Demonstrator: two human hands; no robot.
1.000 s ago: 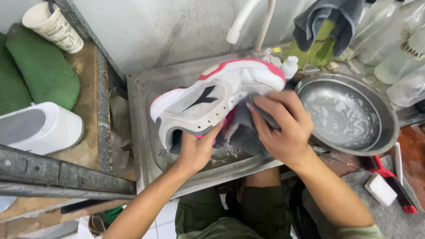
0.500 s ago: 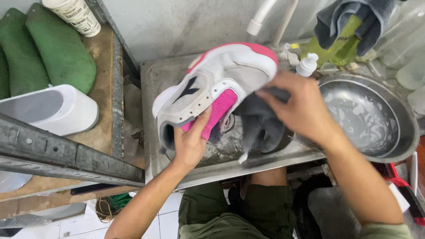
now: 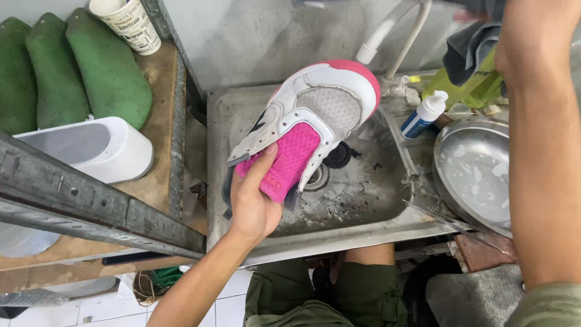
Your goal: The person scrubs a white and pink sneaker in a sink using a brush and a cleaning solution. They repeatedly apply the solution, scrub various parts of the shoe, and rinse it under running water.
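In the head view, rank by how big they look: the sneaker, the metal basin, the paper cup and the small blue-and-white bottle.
1. Sneaker, held in the left hand, and metal basin: too close to rank, since the shoe is nearer the camera and the basin is partly cut off by the right arm.
2. Paper cup.
3. Blue-and-white bottle.

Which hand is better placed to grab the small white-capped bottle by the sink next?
Probably right: the left hand grips the sneaker over the sink; the right arm is raised on the bottle side, hand out of frame.

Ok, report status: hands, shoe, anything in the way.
Left hand grips the white-and-pink shoe over the sink. Right hand out of frame, forearm raised. Nothing blocking.
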